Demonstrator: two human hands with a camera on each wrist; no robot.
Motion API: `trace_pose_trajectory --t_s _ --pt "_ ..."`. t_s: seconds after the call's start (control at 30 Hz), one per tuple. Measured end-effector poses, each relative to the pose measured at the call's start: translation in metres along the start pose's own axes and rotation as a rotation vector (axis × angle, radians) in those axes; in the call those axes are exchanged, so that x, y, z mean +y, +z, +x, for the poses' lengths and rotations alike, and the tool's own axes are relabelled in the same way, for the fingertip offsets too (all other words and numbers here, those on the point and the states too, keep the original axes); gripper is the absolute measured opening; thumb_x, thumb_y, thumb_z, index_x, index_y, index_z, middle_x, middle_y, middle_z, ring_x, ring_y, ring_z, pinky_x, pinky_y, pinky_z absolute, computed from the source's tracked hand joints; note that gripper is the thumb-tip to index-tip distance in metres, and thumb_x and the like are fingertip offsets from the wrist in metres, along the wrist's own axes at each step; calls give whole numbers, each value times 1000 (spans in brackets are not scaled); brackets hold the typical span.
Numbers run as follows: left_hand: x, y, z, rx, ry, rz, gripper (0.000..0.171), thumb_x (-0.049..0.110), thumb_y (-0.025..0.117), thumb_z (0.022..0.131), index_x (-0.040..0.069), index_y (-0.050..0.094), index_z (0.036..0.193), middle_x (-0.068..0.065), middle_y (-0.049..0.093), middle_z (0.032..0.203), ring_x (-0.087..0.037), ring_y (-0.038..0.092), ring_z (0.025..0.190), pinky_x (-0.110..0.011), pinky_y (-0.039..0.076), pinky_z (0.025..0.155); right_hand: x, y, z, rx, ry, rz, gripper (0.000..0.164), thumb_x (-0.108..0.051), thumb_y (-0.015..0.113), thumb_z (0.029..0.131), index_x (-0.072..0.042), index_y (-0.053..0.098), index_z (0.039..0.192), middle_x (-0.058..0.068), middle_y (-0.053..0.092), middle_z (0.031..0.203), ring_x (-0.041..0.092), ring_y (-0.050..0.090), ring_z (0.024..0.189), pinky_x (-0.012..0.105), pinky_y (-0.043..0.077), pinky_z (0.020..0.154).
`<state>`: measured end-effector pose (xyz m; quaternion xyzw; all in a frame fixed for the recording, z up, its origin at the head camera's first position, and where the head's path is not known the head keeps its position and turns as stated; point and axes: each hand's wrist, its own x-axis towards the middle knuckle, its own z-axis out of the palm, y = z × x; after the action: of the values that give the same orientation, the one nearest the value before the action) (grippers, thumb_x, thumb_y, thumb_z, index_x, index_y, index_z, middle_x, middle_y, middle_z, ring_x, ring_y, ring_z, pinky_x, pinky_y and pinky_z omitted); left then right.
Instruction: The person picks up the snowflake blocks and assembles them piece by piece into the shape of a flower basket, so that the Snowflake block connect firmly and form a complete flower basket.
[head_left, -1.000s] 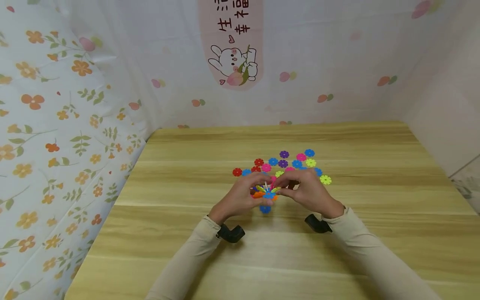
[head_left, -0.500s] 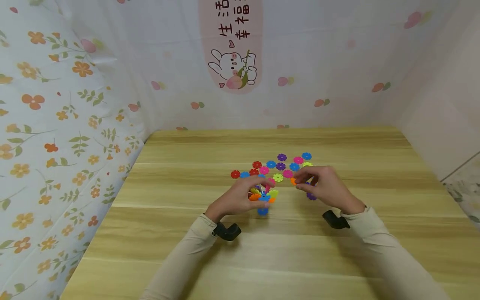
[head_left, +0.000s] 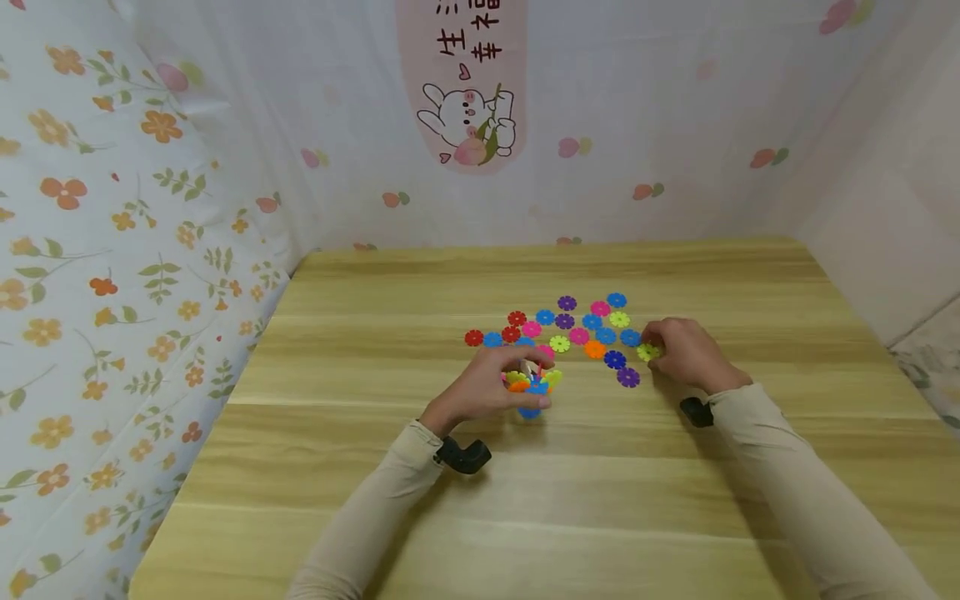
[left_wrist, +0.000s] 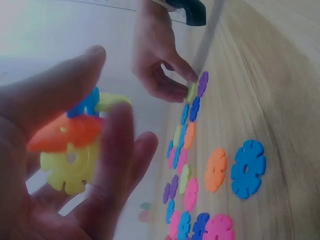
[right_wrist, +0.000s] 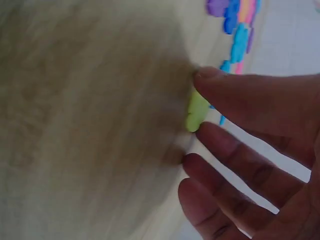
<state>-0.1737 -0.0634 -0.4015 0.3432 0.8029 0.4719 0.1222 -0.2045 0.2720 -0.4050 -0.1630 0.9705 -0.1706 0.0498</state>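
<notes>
My left hand [head_left: 487,387] holds a joined cluster of notched plastic snowflake discs in its curled fingers. In the left wrist view the cluster shows an orange disc [left_wrist: 67,132], a yellow disc [left_wrist: 70,167] and a blue disc [left_wrist: 85,106], partly hidden by fingers. Off to the right, my right hand [head_left: 690,354] has thumb and fingertips on the edges of a yellow-green snowflake disc [head_left: 647,352] at the table. The right wrist view shows that yellow-green disc [right_wrist: 198,111] pinched between thumb and index finger, the other fingers curving beside it.
Several loose snowflake discs lie flat beyond and between the hands, among them a purple disc [head_left: 628,377], a dark blue disc [head_left: 615,360] and a red disc [head_left: 474,337]. The wooden table [head_left: 450,533] meets a printed cloth backdrop [head_left: 360,167].
The right hand has moved right from the cluster, across the loose discs, to the yellow-green disc at the far right. The left hand keeps holding the cluster in about the same place.
</notes>
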Motion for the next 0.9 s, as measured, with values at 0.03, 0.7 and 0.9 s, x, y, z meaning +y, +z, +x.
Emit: trace_pose_trajectory --t_s 0.03,0.7,0.9 --pt "0 0 0 5 -2 -3 43 28 81 83 16 65 122 5 67 119 -15 59 104 -29 54 84 0 1 1 -2 0 1 25 3 78 75 4 71 100 15 70 90 30 63 83 52 52 79" --pt "6 5 7 117 -3 38 54 25 83 82 11 62 130 0 64 130 -15 61 104 -33 51 97 -18 -5 -8 31 -21 417 9 5 68 87 1 71 94 17 71 95 24 72 80 32 59 69" --pt "7 8 12 131 -12 75 54 31 81 84 10 61 130 -1 63 130 -15 61 103 -35 51 95 -41 3 -8 83 -100 494 11 2 69 88 -1 73 98 9 72 89 18 69 75 24 56 67"
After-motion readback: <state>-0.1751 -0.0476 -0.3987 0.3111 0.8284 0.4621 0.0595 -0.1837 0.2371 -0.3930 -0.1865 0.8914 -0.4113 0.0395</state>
